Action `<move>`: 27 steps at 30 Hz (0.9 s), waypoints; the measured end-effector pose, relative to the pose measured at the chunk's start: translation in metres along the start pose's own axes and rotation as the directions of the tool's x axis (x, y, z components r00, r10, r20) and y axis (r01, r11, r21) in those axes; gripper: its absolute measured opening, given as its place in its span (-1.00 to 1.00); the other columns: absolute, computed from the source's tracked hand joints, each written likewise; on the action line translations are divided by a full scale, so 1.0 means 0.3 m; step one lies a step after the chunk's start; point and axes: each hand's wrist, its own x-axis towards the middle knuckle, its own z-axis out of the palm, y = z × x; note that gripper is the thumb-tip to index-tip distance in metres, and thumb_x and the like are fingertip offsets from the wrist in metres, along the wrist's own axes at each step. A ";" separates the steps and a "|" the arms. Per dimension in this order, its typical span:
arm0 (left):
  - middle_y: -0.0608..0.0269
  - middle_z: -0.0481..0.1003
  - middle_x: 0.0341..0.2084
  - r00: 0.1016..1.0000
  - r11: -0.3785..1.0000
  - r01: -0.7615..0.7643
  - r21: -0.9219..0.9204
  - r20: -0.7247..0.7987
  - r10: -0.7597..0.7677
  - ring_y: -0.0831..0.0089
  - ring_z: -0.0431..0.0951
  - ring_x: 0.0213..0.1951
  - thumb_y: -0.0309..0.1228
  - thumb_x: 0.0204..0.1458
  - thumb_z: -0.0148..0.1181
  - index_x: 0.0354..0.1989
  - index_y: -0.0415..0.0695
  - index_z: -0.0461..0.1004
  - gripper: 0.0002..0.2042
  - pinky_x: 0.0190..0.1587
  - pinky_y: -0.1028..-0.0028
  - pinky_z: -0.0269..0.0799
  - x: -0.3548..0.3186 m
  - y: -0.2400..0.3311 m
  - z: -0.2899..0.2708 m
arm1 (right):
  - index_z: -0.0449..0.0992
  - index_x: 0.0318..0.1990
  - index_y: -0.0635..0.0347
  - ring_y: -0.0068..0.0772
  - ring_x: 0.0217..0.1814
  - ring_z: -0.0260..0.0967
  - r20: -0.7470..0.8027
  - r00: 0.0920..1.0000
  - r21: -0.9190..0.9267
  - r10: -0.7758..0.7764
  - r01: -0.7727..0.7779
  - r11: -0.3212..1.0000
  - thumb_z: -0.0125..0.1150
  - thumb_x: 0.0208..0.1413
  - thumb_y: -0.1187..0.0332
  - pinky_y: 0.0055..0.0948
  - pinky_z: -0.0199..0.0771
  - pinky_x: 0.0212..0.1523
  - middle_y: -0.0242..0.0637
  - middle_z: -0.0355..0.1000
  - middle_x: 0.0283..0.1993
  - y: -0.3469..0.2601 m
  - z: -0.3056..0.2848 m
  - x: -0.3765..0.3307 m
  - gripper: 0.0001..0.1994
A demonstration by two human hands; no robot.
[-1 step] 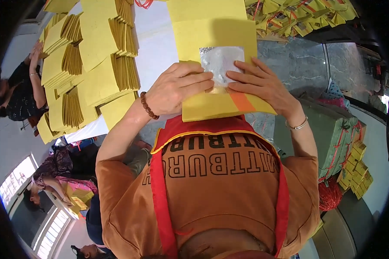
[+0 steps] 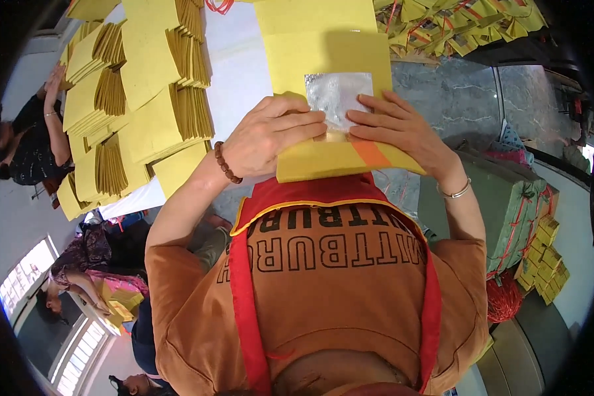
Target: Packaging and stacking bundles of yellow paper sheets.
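Note:
A sheet of yellow paper (image 2: 327,59) lies before me, its near part raised as a flap (image 2: 317,162) with an orange strip (image 2: 373,154) on it. On the sheet rests a square of silver foil (image 2: 338,92), and the flap meets the foil's near edge. My left hand (image 2: 270,132) lies over the foil's left side, fingers stretched out and close together. From the right, my right hand (image 2: 402,129) rests spread fingers on the foil and the flap's upper edge. Both thumbs are hidden.
Stacks of folded yellow paper (image 2: 155,122) cover the left of the white table (image 2: 237,63). Tied yellow bundles (image 2: 468,23) lie at the far right. A green wrapped box (image 2: 475,198) stands right of me. A co-worker's arm (image 2: 58,119) reaches the stacks from the left.
The near edge of the yellow flap has risen very slightly. Both hands stay in place.

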 end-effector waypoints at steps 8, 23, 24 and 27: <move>0.04 0.51 -0.36 0.844 0.705 0.500 -0.502 0.101 -0.526 0.19 0.51 -0.30 -0.22 0.13 -0.01 -0.20 -0.26 0.46 -0.68 -0.20 0.39 0.39 0.042 -0.024 -0.060 | 0.37 0.02 0.23 -0.40 0.01 0.36 -0.048 0.953 0.675 0.298 -0.189 0.713 0.12 0.09 0.37 -0.40 0.34 -0.04 -0.21 0.45 -0.11 0.039 -0.026 0.025 -0.67; 0.08 0.43 -0.72 0.622 0.504 0.737 -0.450 0.158 -0.767 0.31 0.45 -0.65 -0.24 0.09 0.05 -0.20 -0.25 0.43 -0.70 -0.58 0.46 0.26 0.105 -0.060 -0.033 | 0.15 0.24 0.10 -0.45 0.03 0.36 -0.142 0.818 0.754 0.557 -0.275 0.596 0.22 -0.03 0.48 -0.47 0.35 -0.04 -0.23 0.43 -0.04 0.007 0.026 0.068 -0.38; 0.08 0.43 -0.72 0.617 0.499 0.741 -0.449 0.163 -0.770 0.31 0.45 -0.65 -0.24 0.09 0.05 -0.20 -0.25 0.43 -0.70 -0.58 0.46 0.26 0.092 -0.057 -0.028 | 0.15 0.24 0.10 -0.45 0.03 0.36 -0.136 0.818 0.757 0.558 -0.277 0.591 0.22 -0.03 0.48 -0.47 0.35 -0.04 -0.23 0.43 -0.04 0.017 0.024 0.062 -0.38; 0.08 0.53 -0.49 0.819 0.603 0.479 -0.638 0.076 -0.569 0.25 0.55 -0.39 -0.27 0.04 0.11 -0.23 -0.19 0.45 -0.75 -0.36 0.44 0.31 0.028 -0.055 -0.008 | 0.36 0.10 0.09 -0.38 -0.02 0.41 -0.203 0.881 0.652 0.427 -0.204 0.730 0.26 -0.07 0.44 -0.38 0.33 -0.01 -0.25 0.48 -0.15 0.045 0.029 0.036 -0.50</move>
